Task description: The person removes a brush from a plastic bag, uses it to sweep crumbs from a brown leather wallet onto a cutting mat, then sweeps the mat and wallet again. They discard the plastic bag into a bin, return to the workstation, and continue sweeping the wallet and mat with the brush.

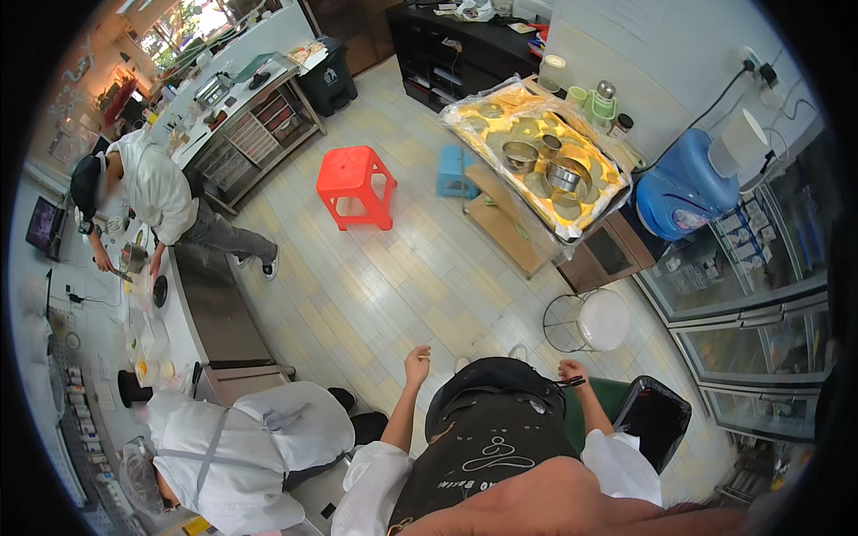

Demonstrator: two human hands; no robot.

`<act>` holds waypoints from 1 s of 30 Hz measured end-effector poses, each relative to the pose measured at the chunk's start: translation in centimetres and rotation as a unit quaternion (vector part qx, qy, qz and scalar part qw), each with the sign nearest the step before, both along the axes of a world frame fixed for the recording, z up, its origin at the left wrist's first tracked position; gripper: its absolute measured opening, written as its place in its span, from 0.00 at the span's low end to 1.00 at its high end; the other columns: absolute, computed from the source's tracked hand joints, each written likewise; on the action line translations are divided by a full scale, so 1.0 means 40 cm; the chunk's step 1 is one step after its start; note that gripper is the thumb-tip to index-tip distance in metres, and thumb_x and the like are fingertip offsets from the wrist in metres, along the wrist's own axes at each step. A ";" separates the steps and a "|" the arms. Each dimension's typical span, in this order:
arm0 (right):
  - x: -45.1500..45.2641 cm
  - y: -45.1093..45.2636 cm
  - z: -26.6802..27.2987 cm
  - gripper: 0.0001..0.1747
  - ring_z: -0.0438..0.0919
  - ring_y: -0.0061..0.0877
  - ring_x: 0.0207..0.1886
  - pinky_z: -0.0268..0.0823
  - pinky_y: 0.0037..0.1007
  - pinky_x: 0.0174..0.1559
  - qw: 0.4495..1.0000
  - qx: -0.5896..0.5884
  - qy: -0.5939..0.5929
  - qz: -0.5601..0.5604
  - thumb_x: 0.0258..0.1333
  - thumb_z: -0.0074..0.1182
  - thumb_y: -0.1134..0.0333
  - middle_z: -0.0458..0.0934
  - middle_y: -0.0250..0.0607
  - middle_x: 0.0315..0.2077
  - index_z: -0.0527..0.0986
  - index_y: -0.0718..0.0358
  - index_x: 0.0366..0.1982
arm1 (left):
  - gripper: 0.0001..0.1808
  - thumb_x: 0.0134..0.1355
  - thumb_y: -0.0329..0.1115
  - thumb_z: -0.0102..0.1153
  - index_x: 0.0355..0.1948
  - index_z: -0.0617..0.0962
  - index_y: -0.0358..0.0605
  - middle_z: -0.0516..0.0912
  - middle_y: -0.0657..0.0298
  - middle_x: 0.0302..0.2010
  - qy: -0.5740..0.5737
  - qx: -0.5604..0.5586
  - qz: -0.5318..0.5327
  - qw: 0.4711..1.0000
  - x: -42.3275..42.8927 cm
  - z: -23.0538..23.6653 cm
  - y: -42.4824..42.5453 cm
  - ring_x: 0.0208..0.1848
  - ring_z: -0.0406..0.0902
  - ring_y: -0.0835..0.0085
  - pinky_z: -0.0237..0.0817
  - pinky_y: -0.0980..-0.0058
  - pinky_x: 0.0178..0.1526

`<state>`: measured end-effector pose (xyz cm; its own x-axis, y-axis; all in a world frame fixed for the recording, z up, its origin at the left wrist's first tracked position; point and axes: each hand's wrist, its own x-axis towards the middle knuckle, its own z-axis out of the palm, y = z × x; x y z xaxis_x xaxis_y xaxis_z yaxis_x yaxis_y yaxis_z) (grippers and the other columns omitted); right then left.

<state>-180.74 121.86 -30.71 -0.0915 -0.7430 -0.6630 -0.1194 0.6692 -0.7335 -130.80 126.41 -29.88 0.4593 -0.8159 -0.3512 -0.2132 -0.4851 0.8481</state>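
Observation:
My left hand (417, 366) hangs in the air over the tiled floor, left of my dark apron (482, 435), with its fingers loosely bent and nothing in it. On the other side of the apron is my right hand (573, 370), fingers curled, with a dark band at the wrist; no held thing shows in it. The round white stool (603, 320) stands just beyond my right hand. Farther ahead, a tray of yellow sponge cake (583, 154), with round pieces cut out, holds several metal ring cutters (563, 175). A red plastic stool (355, 181) stands on the floor.
One person (161, 187) works at the left counter (181, 315); another person (261, 442) in white leans over a counter close on my left. A blue water bottle (690, 181) and glass-door fridges (737, 281) line the right. A black bin (328, 77) stands at the back.

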 end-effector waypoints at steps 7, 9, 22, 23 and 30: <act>0.049 -0.321 0.127 0.14 0.80 0.20 0.35 0.71 0.22 0.37 0.994 -0.105 0.030 -0.014 0.67 0.54 0.67 0.83 0.37 0.37 0.78 0.67 0.50 | 0.16 0.67 0.40 0.59 0.45 0.86 0.39 0.89 0.51 0.40 -0.008 -0.034 -0.052 0.998 0.051 0.133 -0.357 0.42 0.87 0.62 0.75 0.68 0.47; 0.076 -0.398 0.165 0.14 0.80 0.20 0.38 0.72 0.22 0.39 0.991 -0.126 0.024 -0.037 0.69 0.51 0.67 0.83 0.35 0.39 0.77 0.65 0.52 | 0.16 0.67 0.41 0.58 0.44 0.85 0.37 0.88 0.49 0.39 -0.050 -0.085 -0.073 0.992 0.039 0.201 -0.519 0.42 0.87 0.60 0.75 0.67 0.47; 0.153 -0.732 0.254 0.16 0.80 0.21 0.41 0.71 0.23 0.42 0.963 -0.171 -0.019 -0.207 0.70 0.52 0.67 0.83 0.38 0.41 0.77 0.66 0.54 | 0.17 0.60 0.47 0.63 0.39 0.86 0.44 0.88 0.52 0.37 -0.294 -0.195 -0.139 0.925 -0.214 0.493 -1.572 0.39 0.85 0.53 0.75 0.58 0.45; 0.154 -0.738 0.263 0.16 0.80 0.21 0.42 0.71 0.24 0.43 0.963 -0.167 -0.027 -0.212 0.70 0.52 0.67 0.83 0.38 0.41 0.77 0.65 0.54 | 0.17 0.59 0.47 0.64 0.38 0.86 0.43 0.88 0.52 0.37 -0.361 -0.208 -0.140 0.898 -0.229 0.485 -1.608 0.38 0.85 0.52 0.76 0.58 0.45; 0.159 -0.726 0.298 0.14 0.80 0.21 0.42 0.70 0.24 0.46 0.955 -0.126 -0.003 -0.269 0.70 0.53 0.66 0.83 0.34 0.38 0.78 0.65 0.51 | 0.20 0.56 0.45 0.65 0.44 0.84 0.42 0.85 0.52 0.36 -0.439 0.071 -0.381 0.811 -0.193 0.451 -1.743 0.43 0.84 0.50 0.75 0.55 0.48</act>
